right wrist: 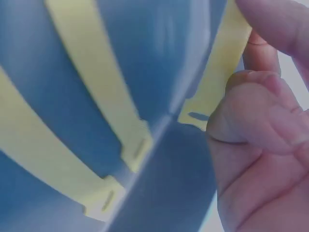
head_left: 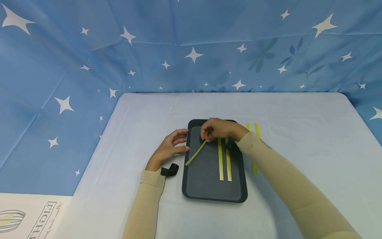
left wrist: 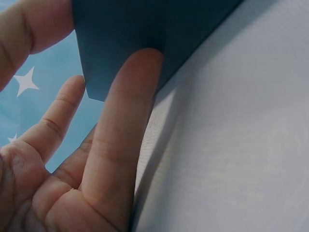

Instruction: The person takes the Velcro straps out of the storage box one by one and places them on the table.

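A dark grey rectangular tray [head_left: 203, 187] lies on the table. My right hand [head_left: 217, 128] pinches a thin yellow strip [head_left: 197, 153] over the tray's upper part; the strip slants down toward the tray's left rim. In the right wrist view, thumb and fingers grip the held strip [right wrist: 222, 63] close to its slotted end. Two more yellow strips, a left one [head_left: 221, 162] and a right one [head_left: 228, 167], lie side by side lengthwise in the tray. Along the tray's left side rests my left hand [head_left: 170, 147], fingers extended, thumb against the tray's outer wall [left wrist: 120, 38].
Further yellow strips [head_left: 258, 130] lie on the white-covered table [head_left: 304, 139] right of the tray, partly hidden by my right forearm. A black wrist camera [head_left: 169, 170] sits by my left wrist. Blue star-printed cloth [head_left: 209, 66] rises behind the table.
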